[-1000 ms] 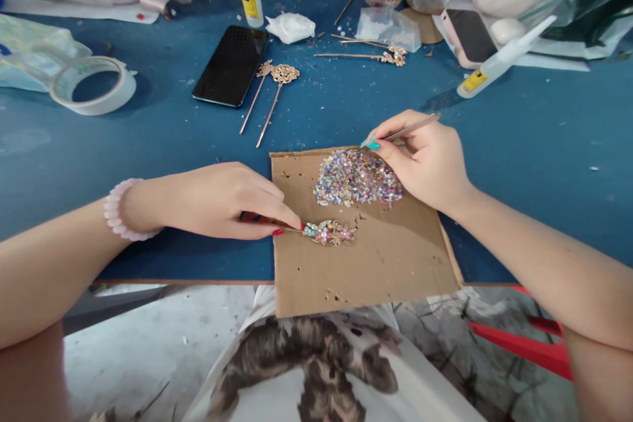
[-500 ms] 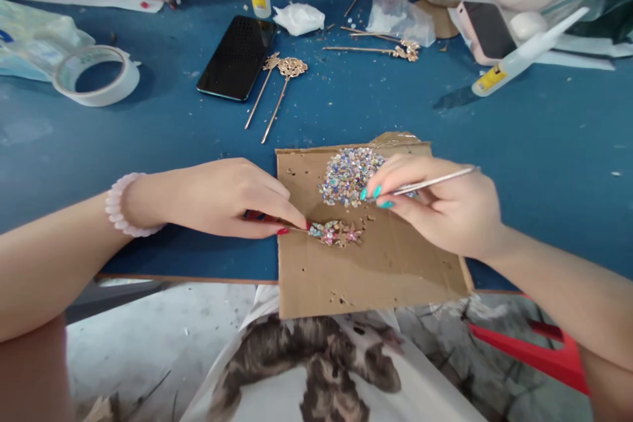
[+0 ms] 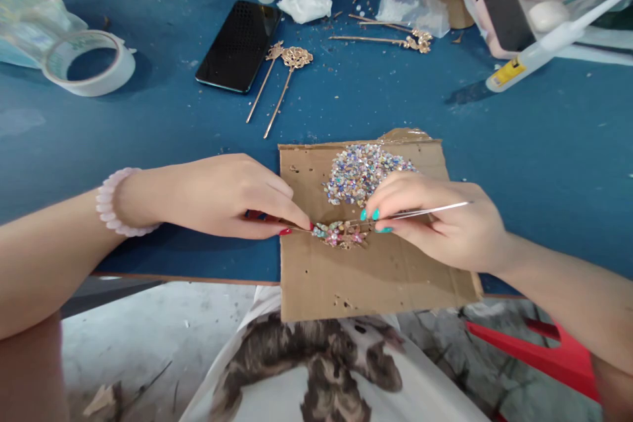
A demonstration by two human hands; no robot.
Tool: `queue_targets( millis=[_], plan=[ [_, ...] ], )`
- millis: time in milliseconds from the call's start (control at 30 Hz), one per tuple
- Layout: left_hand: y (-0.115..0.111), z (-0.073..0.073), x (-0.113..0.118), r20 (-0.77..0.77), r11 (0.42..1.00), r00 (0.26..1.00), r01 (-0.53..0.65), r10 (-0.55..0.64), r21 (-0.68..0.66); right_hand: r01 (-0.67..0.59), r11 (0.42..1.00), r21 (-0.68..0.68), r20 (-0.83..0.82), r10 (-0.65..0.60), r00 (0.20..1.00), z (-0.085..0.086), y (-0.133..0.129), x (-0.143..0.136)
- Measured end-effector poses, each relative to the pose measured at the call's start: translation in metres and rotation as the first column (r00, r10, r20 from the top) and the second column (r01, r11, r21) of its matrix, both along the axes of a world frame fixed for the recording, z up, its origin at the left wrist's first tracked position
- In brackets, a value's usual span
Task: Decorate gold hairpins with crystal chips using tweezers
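Head camera: over the cardboard (image 3: 386,283), your left hand (image 3: 247,198) is pinching one jewelled hairpin (image 3: 341,235), its ornament extending just past your fingertips, while your right hand (image 3: 442,221) is clamping one pair of tweezers (image 3: 432,211).

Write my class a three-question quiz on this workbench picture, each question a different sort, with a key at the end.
1. True or false: the pile of small glittering pieces lies on the cardboard.
2. What does the right hand hold at the pink-flowered ornament?
A. a bottle
B. a slim metal tool
C. a roll of tape
3. Fill in the missing word: around the wrist of the left hand is a pale beaded ____.

Key: 1. true; 2. B; 3. bracelet
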State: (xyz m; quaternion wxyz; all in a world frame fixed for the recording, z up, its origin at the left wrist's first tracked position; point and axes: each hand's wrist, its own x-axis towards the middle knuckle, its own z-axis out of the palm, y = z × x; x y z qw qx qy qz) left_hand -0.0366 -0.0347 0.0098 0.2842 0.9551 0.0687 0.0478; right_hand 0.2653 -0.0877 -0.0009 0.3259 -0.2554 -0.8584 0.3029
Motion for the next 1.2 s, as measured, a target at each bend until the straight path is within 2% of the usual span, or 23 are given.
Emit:
queue_targets(
  millis=[1200],
  plan=[
    [0.0008, -0.0010, 0.0013, -0.003, 1.000, 1.000, 0.005, -0.005, 0.003, -0.037, 0.999, 0.002, -0.008, 0.037, 0.999, 0.0010, -0.0006, -0.0012]
  ],
)
